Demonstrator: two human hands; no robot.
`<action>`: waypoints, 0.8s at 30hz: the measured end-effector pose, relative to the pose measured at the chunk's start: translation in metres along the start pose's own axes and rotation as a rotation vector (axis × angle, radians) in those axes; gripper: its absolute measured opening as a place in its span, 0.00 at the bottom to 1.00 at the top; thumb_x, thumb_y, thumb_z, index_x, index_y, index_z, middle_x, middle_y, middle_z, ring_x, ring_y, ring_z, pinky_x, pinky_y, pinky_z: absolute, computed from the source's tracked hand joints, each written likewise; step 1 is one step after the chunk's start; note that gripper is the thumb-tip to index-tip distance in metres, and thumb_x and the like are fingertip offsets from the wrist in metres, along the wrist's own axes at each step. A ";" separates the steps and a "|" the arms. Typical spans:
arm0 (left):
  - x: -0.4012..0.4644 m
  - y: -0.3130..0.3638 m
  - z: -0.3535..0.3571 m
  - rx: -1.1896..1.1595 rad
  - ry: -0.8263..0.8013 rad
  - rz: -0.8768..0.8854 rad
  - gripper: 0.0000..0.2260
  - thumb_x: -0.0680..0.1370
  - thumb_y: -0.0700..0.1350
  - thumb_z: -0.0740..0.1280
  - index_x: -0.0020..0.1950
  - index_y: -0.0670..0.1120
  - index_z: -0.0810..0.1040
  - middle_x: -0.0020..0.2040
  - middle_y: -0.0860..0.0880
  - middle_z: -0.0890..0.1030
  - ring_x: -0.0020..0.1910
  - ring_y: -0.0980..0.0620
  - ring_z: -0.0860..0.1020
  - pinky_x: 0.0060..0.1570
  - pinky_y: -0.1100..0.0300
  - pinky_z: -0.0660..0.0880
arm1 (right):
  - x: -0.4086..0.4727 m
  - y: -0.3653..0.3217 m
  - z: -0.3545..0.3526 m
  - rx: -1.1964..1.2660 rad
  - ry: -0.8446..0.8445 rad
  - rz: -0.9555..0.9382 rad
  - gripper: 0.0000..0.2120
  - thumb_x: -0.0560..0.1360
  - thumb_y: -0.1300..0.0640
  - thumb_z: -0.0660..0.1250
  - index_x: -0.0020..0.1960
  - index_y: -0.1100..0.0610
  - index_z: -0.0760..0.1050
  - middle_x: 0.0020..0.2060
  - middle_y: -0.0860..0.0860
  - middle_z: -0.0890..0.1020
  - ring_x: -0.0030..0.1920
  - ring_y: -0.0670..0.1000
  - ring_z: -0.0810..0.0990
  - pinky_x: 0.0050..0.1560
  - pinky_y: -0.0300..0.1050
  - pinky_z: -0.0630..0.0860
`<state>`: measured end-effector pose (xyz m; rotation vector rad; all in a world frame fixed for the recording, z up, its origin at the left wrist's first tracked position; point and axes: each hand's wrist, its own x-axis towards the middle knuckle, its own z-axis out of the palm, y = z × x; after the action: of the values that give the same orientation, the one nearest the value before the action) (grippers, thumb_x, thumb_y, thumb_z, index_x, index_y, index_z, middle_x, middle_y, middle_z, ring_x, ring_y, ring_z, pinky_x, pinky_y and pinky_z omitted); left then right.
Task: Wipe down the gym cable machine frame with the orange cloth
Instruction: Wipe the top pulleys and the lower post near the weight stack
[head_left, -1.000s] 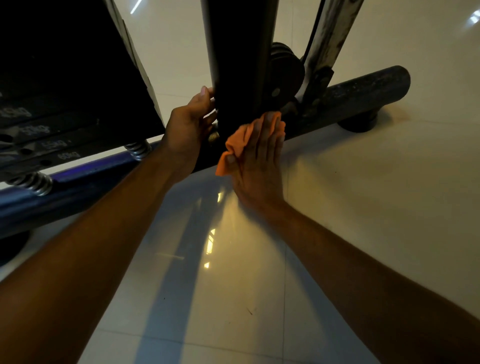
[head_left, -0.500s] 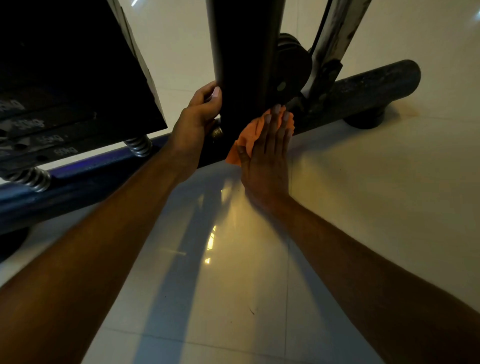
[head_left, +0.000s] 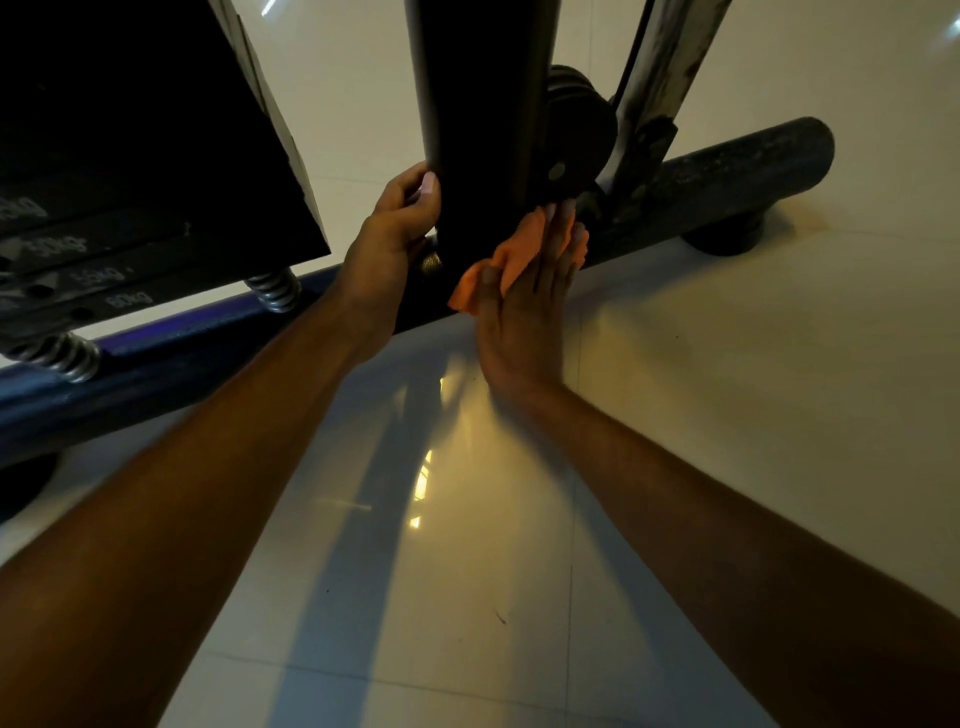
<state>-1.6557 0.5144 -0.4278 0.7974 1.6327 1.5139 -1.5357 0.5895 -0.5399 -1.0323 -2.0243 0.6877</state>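
head view: the right hand (head_left: 524, 306) lies flat with straight fingers, pressing the orange cloth (head_left: 506, 260) against the lower part of the black upright post (head_left: 480, 104), just above where it meets the dark base bar (head_left: 727, 176). the cloth is bunched under the palm, with a loose corner hanging out on the thumb side. this grip is apart: the fingers are not curled round the cloth, only pushing on it. the left hand (head_left: 395, 228) has its grip clamped on the post's near edge, thumb and fingers curled round it.

to do this stroke well, the flat hand should probably keep even pressure and carry the cloth along the post's face, with the loose corner tucked in so it does not snag. the left hand looks well placed to brace the body.

room is tight above the cloth: a round black pulley (head_left: 576, 130) and a pale slanted bar (head_left: 654, 83) sit just beside the fingertips, so a stroke that way could catch on them. to the left, the weight stack (head_left: 130, 156) and its springs (head_left: 275, 291) stand near the left wrist. the tiled floor (head_left: 727, 415) on the right and toward the person gives free room for the arm.
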 end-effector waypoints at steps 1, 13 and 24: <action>0.000 0.000 0.000 0.014 0.002 0.001 0.20 0.89 0.50 0.59 0.80 0.47 0.70 0.72 0.51 0.81 0.70 0.54 0.80 0.66 0.59 0.77 | 0.002 -0.013 0.005 0.096 0.026 0.086 0.39 0.87 0.36 0.48 0.89 0.57 0.41 0.88 0.56 0.41 0.87 0.58 0.35 0.87 0.64 0.42; -0.059 -0.005 0.028 0.287 0.135 -0.012 0.26 0.88 0.49 0.64 0.85 0.52 0.62 0.79 0.56 0.69 0.78 0.59 0.68 0.73 0.66 0.71 | -0.047 0.003 -0.090 0.059 -0.256 0.138 0.29 0.89 0.48 0.61 0.87 0.53 0.58 0.78 0.56 0.76 0.72 0.52 0.78 0.71 0.47 0.76; -0.200 0.124 0.062 0.787 -0.120 -0.166 0.26 0.86 0.62 0.61 0.83 0.54 0.67 0.81 0.50 0.70 0.79 0.48 0.68 0.77 0.42 0.68 | -0.088 -0.107 -0.289 -0.111 -0.485 0.332 0.21 0.87 0.43 0.64 0.74 0.54 0.75 0.58 0.53 0.87 0.54 0.56 0.85 0.50 0.49 0.77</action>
<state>-1.5054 0.3894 -0.2820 1.0932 2.1541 0.6616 -1.3140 0.4941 -0.3290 -1.3898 -2.3421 1.0948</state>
